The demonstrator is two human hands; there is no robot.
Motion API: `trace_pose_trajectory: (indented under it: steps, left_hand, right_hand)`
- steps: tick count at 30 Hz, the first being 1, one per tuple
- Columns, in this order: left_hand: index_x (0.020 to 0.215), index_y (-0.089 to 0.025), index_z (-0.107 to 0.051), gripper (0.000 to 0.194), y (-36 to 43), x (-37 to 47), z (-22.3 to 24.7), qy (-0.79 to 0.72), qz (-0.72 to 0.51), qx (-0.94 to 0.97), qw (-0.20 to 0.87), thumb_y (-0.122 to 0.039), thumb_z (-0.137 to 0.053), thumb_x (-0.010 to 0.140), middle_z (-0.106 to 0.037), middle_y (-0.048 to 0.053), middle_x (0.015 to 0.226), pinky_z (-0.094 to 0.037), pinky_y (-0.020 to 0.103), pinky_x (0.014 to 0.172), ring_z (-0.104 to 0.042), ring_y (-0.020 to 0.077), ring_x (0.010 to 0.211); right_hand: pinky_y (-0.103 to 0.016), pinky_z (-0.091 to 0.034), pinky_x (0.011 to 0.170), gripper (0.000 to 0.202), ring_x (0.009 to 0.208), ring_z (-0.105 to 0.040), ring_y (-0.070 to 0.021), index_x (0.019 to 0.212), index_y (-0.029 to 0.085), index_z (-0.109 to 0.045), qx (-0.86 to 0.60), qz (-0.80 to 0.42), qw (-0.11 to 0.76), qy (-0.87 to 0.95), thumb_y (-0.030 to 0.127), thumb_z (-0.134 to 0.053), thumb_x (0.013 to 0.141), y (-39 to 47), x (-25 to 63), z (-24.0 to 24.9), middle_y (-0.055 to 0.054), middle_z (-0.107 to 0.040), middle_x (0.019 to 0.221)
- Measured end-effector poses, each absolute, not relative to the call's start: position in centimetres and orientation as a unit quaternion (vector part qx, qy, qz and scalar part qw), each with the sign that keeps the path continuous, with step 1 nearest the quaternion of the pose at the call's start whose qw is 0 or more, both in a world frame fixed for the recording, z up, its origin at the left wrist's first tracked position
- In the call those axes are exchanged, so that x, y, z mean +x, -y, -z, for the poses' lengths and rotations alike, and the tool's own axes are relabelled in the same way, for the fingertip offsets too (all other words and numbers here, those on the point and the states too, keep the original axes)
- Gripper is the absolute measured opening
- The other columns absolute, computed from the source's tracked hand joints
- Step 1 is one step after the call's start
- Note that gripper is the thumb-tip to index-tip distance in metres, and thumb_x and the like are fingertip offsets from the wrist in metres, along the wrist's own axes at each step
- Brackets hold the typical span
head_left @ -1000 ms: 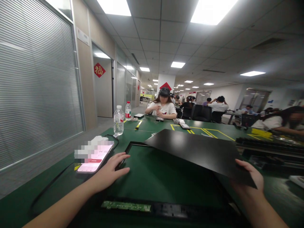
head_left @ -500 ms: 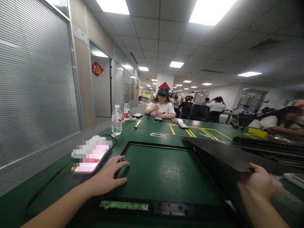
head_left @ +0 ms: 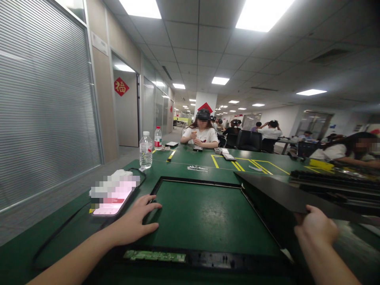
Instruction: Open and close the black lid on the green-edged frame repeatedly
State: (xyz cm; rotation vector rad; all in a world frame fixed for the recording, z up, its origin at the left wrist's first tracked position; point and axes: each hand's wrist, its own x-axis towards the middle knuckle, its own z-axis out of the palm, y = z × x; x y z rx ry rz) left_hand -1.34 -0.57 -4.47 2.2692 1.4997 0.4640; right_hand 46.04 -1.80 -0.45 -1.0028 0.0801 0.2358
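A thin black rectangular frame [head_left: 202, 182], like a screen bezel, lies flat on the green table in front of me. My left hand [head_left: 138, 221] rests at its left side, fingers spread over that edge and the thumb apart. A strip of green circuit board [head_left: 154, 256] sits along the frame's near side. To the right, my right hand [head_left: 319, 227] grips the near edge of a thin dark flat panel [head_left: 276, 192]. That panel is tilted above the table beside the frame's right side. The fingers under it are partly hidden.
Left of the frame lie a lit phone [head_left: 111, 204] and a black cable [head_left: 56, 229]. A water bottle [head_left: 146, 150] and a red-capped bottle [head_left: 158, 138] stand farther back. Dark long parts [head_left: 314, 182] lie at right. A person [head_left: 203, 134] sits opposite.
My right hand has moved a little left and the panel has shifted and turned with it, its far left corner now farther right. My left hand and the frame look unmoved.
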Motion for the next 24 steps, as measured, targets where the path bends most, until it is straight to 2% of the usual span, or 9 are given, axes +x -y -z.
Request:
trace_pose_trajectory:
  steps: [10, 15, 24]
  left_hand:
    - [0.122, -0.026, -0.053, 0.056, 0.7, -1.0, 4.4, -0.534, -0.152, 0.810, 0.187, -0.051, -0.055, 0.073, -0.028, 0.010, 0.145, -0.020, 0.049, 0.108, -0.021, 0.0323, 0.134]
    - [0.121, -0.028, -0.054, 0.055, 0.7, -1.2, 5.0, -0.532, -0.170, 0.810, 0.180, -0.052, -0.055, 0.071, -0.031, 0.008, 0.145, -0.022, 0.049, 0.107, -0.022, 0.0330, 0.133]
    - [0.122, -0.028, -0.053, 0.055, 0.7, -1.2, 4.9, -0.526, -0.160, 0.816, 0.177, -0.053, -0.054, 0.073, -0.031, 0.009, 0.144, -0.020, 0.047, 0.108, -0.022, 0.0316, 0.134]
  right_hand:
    - [-0.023, -0.053, 0.048, 0.028, 0.054, -0.055, -0.0092, 0.062, 0.017, -0.044, -0.495, -0.153, 0.854, -0.048, -0.003, -0.059, 0.050, 1.3, 46.6, 1.7, 0.004, -0.054, 0.067]
    - [-0.025, -0.054, 0.053, 0.026, 0.053, -0.053, -0.0084, 0.063, 0.016, -0.047, -0.510, -0.162, 0.842, -0.066, -0.005, -0.058, 0.051, 1.3, 47.4, 2.5, 0.004, -0.053, 0.068]
    - [-0.025, -0.054, 0.055, 0.027, 0.055, -0.052, -0.0076, 0.063, 0.018, -0.043, -0.529, -0.180, 0.825, -0.083, -0.005, -0.055, 0.052, 1.3, 48.2, 3.1, 0.005, -0.050, 0.072]
